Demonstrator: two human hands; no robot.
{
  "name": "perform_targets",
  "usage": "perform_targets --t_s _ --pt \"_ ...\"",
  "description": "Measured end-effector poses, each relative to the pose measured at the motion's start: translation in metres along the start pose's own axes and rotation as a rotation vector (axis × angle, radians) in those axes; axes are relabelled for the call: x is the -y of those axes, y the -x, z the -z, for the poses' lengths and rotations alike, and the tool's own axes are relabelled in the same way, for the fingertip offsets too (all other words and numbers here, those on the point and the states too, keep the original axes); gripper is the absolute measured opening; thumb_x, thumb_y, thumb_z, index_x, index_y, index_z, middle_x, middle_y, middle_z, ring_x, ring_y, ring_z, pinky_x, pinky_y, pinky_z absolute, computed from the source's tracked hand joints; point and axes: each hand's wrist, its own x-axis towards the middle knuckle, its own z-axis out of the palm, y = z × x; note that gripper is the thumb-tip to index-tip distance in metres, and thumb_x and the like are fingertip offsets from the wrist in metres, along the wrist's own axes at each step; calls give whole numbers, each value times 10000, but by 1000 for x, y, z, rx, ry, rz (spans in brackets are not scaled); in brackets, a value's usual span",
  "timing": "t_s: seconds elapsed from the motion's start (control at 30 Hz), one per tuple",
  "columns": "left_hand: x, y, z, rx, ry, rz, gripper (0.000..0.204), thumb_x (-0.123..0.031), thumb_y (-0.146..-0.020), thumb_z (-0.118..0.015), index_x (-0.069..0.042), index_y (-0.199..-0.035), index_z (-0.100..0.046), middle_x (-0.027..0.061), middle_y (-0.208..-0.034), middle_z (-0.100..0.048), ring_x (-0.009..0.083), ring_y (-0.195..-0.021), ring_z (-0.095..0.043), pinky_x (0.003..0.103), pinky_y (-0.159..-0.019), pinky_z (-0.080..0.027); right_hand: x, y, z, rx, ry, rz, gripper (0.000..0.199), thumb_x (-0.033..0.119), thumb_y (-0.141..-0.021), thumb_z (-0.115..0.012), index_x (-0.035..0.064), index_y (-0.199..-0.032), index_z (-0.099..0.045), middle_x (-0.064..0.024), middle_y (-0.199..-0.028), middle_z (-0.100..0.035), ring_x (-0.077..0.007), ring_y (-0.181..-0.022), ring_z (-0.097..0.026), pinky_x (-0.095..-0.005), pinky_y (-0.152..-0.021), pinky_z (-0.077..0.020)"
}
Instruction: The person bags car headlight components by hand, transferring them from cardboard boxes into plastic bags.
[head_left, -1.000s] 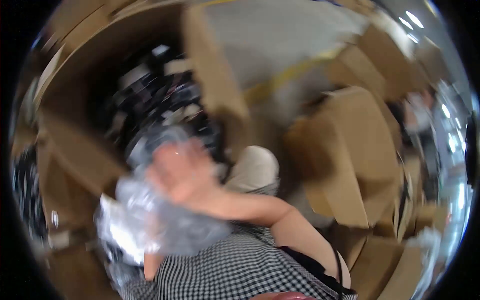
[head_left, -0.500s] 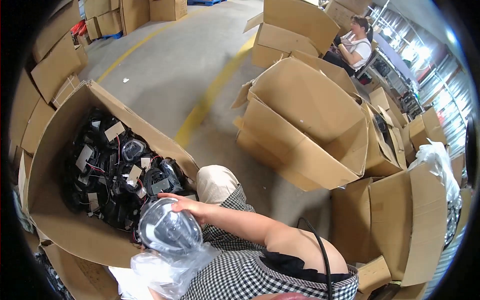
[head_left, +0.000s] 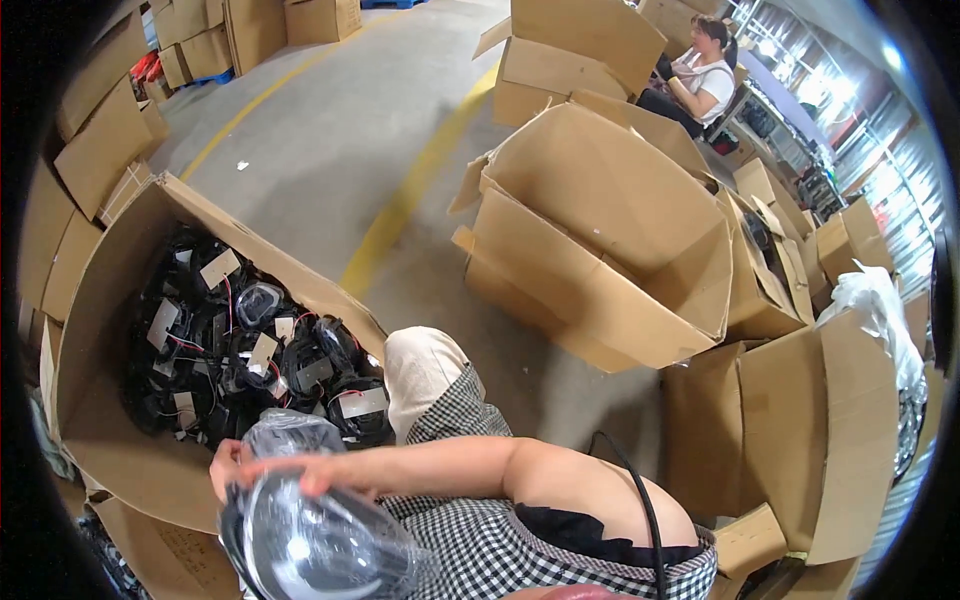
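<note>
My right hand (head_left: 262,468) reaches across my body to the left, its fingers closed over the top of a dark round part wrapped in a clear plastic bag (head_left: 310,545). The bagged part hangs low over the near wall of a big open cardboard box (head_left: 100,440). That box holds several black parts with white tags and red wires (head_left: 250,350). More crumpled plastic (head_left: 290,430) sits just behind my fingers. My left hand is not visible; the bag and my arm cover that area. My knee in pale trousers (head_left: 420,365) is beside the box.
A large open cardboard box (head_left: 600,240) lies on its side to the right, with more boxes (head_left: 800,430) around it. A white plastic bag (head_left: 880,300) lies at far right. A seated person (head_left: 705,75) works at the back. A yellow line (head_left: 400,200) crosses the concrete floor.
My right hand has lowered the bagged round part toward me and to the left. The view has steadied after the earlier blur.
</note>
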Motion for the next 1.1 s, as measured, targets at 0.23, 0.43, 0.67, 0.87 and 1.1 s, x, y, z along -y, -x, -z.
perform_targets --t_s 0.23,0.43,0.67,0.87,1.1 --pt "-9 65 43 45 1175 27 153 -198 -964 -566 -62 -934 -628 -19 -797 -610 71 -672 -514 219 -615 -411 -57 12 87 -600 -255 -152 723 423 -800 -675 180 -1412 -378 -64 -1275 -545 -189 -1128 -557 -392 -936 -475" --pt "-10 100 -6 -269 835 -169 230 -180 -977 -542 14 -1059 -633 11 -920 -602 102 -834 -524 254 -782 -439 -35 8 89 -924 222 80 1238 344 -749 -741 118 -1458 248 -164 -1420 -355 -239 -1200 -473 -397 -1017 -384" --pt "37 106 -22 -744 306 -122 215 -144 -964 -560 30 -1063 -639 102 -1004 -646 189 -880 -594 305 -797 -487 18 38 86 -576 520 -276 1322 417 -687 -770 71 -1450 253 -241 -1553 -4 -286 -1428 -115 -366 -1141 -175" --pt "53 97 -54 -821 393 21 251 -151 -953 -583 42 -1112 -608 108 -902 -654 195 -866 -599 316 -784 -483 9 42 88 -526 521 -363 1289 429 -698 -750 84 -1463 229 -243 -1553 -39 -316 -1423 -144 -390 -1140 -176" --pt "-4 109 -44 -183 891 12 228 -85 -871 -642 11 -1072 -591 46 -862 -594 152 -753 -534 338 -653 -451 22 47 87 -686 455 -294 1269 459 -729 -721 111 -1453 262 -278 -1499 -206 -346 -1373 -261 -407 -1107 -239"
